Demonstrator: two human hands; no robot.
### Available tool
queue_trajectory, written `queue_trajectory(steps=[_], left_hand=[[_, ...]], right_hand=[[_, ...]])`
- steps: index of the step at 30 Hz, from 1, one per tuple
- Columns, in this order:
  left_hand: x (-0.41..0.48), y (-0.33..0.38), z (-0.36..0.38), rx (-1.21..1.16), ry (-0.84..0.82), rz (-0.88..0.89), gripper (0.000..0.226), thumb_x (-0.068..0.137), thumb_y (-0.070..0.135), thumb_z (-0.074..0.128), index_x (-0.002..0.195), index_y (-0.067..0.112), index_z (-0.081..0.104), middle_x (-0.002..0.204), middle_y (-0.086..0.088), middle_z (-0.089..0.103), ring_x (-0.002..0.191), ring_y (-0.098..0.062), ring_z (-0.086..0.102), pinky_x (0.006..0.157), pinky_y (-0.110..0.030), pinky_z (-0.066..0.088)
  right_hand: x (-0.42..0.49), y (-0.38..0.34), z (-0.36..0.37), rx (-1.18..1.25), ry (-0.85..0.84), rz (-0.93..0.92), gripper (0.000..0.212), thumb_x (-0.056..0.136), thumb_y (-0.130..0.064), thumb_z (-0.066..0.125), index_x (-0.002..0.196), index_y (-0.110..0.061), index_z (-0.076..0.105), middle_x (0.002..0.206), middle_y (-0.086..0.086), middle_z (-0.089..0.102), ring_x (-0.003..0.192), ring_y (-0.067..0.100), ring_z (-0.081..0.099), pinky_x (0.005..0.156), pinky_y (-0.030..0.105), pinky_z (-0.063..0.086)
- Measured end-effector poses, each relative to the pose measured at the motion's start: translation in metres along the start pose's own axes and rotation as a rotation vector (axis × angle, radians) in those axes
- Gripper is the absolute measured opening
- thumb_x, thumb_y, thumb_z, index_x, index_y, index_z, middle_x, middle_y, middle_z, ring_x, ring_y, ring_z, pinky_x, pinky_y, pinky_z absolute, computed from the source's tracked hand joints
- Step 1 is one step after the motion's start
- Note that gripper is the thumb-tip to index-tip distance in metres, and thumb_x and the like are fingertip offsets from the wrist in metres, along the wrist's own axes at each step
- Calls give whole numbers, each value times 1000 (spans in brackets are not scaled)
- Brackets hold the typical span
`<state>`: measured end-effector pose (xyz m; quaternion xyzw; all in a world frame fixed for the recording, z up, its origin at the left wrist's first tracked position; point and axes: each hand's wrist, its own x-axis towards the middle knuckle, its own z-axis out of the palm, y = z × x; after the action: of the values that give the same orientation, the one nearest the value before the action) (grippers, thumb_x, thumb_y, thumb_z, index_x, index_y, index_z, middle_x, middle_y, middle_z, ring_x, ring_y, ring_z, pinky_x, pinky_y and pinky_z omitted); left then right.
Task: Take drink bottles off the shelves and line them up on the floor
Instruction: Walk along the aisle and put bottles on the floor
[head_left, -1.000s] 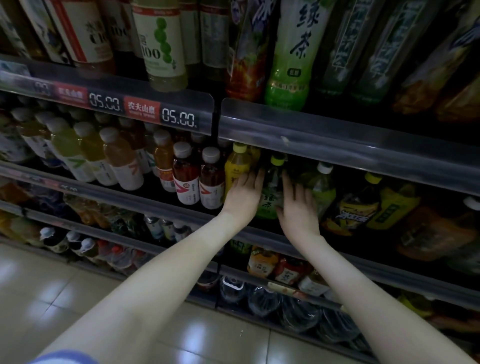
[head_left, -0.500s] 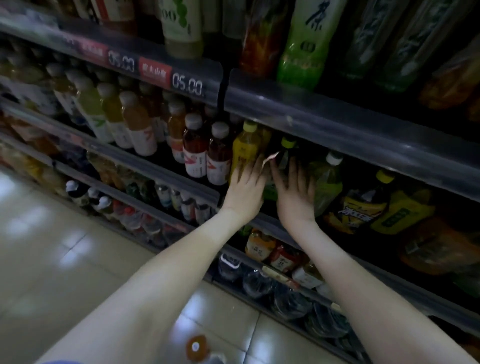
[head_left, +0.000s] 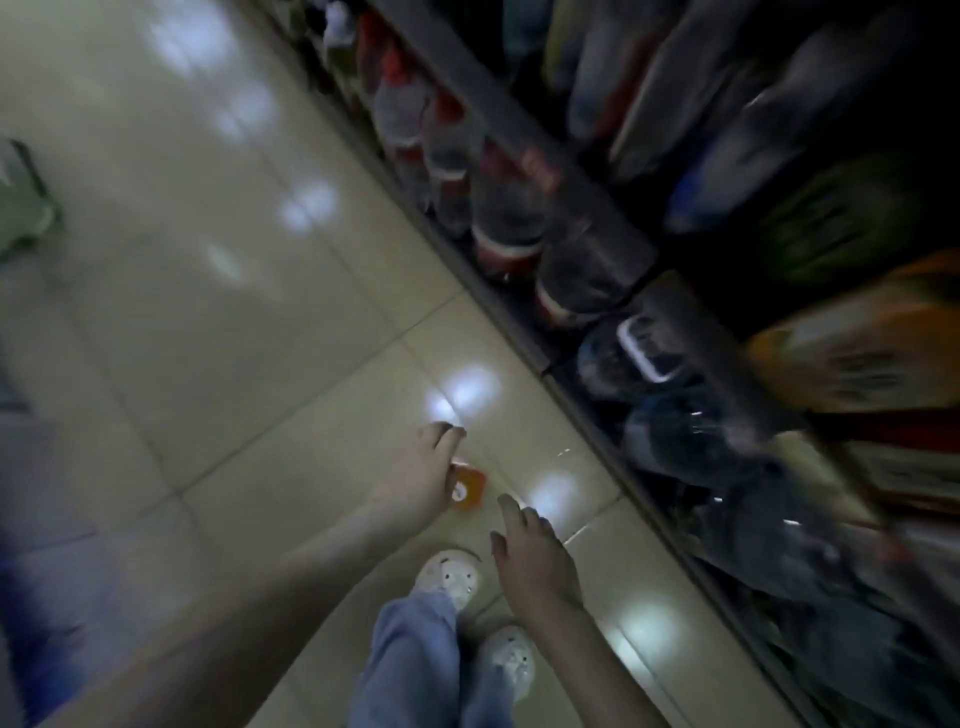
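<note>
The view is blurred and tilted down at the tiled floor (head_left: 218, 291). An orange drink bottle (head_left: 470, 488) stands on the floor, seen from above. My left hand (head_left: 421, 470) hangs over its left side with loosely extended fingers and hides part of it; whether they touch, I cannot tell. My right hand (head_left: 530, 558) hovers lower right of the bottle, fingers spread, holding nothing. The shelves (head_left: 524, 332) run diagonally along the right, with large clear water bottles (head_left: 501, 218) on the bottom level.
My white shoes (head_left: 449, 574) and jeans legs (head_left: 410, 654) are right below the hands. Big dark water jugs (head_left: 675, 436) fill the lower shelf on the right. A green object (head_left: 23, 208) sits at the left edge. Open floor lies to the left.
Both hands have left the green-tea bottles on the shelf and dropped towards the floor with nothing in them. The view has swung down from the shelves to the floor.
</note>
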<state>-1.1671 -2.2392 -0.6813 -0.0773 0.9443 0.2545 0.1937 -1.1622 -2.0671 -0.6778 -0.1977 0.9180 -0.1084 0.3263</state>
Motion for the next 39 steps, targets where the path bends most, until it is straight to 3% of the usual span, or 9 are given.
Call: queue_trajectory(steps=[2,5,9,12,17,23,27,35,39], left_hand=[[9,-49,56,-21,-60,-52,50,90,7,51,138,3,42,140,-17,43,124,-36,45,98,-37,38],[21,-105,127,-50,-150,-146,61,91,10,52,147,9,29,151,-11,30,134,-30,34,107,-34,30],[20,-151,180,-51,-180,-187,68,89,8,54,149,10,24,154,-11,26,137,-28,30,110,-32,26],[19,-160,184,-41,-211,-159,72,89,12,56,151,12,18,156,-10,20,140,-25,23,111,-28,19],[3,-124,141,-55,-366,-45,90,85,24,66,153,20,6,160,-7,7,143,-27,16,114,-40,24],[-43,-28,26,-10,-458,153,113,78,25,73,146,33,-17,160,-9,-1,147,-28,8,115,-48,21],[-72,56,-66,-366,-303,284,103,69,24,84,149,6,20,149,-19,33,135,-30,38,110,-32,31],[-120,193,-156,-213,-308,381,94,54,43,86,132,35,34,122,9,47,104,-13,55,84,-27,49],[-168,267,-148,-166,-291,422,98,50,45,86,132,34,33,125,7,48,109,-17,54,90,-34,49]], right_hand=[[49,3,66,43,-123,7,58,99,-35,44,149,-21,19,137,8,43,119,27,47,91,34,42],[115,7,160,80,-152,40,69,98,-40,44,152,-24,3,147,12,27,118,32,49,89,37,44],[161,18,231,-130,-161,45,60,99,-31,46,147,-20,12,135,20,36,103,32,59,76,36,49],[166,26,236,-114,-85,-81,61,82,-15,71,127,-12,31,103,23,57,65,34,66,48,35,49],[109,17,159,174,-147,19,43,96,-28,50,133,-9,39,125,17,54,97,38,60,72,39,47],[-34,-17,-37,395,-51,128,30,90,-31,60,91,-19,33,73,3,56,70,33,58,52,31,39],[-114,-35,-152,439,27,62,28,89,-31,62,85,-25,35,66,-10,52,62,16,55,49,25,36],[-239,-5,-255,616,262,29,20,87,-29,67,86,-25,47,77,-17,59,72,-1,57,65,24,44],[-329,42,-250,756,355,51,37,81,-29,74,105,-43,50,102,-23,60,95,-9,57,83,21,46]])
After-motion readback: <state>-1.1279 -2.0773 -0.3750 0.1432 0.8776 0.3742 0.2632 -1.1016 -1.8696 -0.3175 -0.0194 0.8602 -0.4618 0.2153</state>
